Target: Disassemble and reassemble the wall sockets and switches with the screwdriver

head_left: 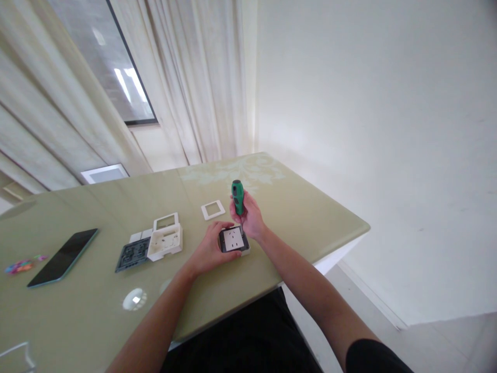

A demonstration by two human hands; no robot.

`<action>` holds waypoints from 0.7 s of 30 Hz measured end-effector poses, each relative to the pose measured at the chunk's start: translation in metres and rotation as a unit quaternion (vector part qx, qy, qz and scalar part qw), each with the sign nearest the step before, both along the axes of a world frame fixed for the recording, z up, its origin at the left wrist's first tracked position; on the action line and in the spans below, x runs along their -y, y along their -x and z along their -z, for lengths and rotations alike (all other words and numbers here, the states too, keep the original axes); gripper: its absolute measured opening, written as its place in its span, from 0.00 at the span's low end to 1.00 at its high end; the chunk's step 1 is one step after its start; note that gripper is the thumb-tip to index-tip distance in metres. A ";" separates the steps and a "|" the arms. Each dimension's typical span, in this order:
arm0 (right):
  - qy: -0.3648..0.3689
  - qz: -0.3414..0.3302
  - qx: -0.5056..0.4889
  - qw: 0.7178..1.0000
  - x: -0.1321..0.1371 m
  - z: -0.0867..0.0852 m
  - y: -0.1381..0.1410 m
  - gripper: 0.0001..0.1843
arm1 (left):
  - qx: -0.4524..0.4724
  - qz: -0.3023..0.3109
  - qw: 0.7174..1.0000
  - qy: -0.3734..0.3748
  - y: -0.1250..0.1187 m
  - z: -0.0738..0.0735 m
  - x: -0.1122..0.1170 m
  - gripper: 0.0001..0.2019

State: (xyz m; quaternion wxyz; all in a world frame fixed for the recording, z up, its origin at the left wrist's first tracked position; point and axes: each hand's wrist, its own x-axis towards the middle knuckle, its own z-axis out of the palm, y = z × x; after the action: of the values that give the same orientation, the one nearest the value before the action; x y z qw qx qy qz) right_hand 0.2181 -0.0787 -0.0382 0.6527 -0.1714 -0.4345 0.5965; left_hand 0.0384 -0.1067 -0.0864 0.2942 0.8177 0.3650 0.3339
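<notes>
No writing, label, brand, number or sign can be read anywhere around the clock face.

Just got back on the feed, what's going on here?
A person's left hand steadies a white square power socket with a dark surround on the glossy pale-green table. The right hand holds a green-and-black-handled screwdriver point down, its tip at the surround's right side. A flat white square frame lies just beyond; off to the left sit an open white plastic box and a dark grey plate.
</notes>
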 end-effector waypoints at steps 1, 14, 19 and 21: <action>0.001 0.000 0.001 1.000 0.000 0.000 0.000 0.32 | -0.001 0.003 1.000 0.000 0.000 0.000 0.000 0.35; 0.015 0.040 -0.055 0.998 0.002 -0.006 0.001 0.25 | -0.016 0.012 1.000 0.020 -0.003 0.000 0.005 0.37; 0.021 0.006 -0.063 0.998 0.013 -0.011 0.013 0.24 | -0.008 0.003 1.000 0.015 -0.011 0.001 0.010 0.34; 0.023 -0.011 -0.055 0.998 0.017 -0.010 0.020 0.24 | -0.003 0.002 1.000 0.011 -0.014 0.003 0.011 0.35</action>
State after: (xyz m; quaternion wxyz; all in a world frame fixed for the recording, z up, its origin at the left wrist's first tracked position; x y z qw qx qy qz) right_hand 0.1986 -0.0958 -0.0282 0.6648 -0.1481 -0.3857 0.6224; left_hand 0.0520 -0.1181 -0.0889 0.3025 0.8165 0.3677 0.3265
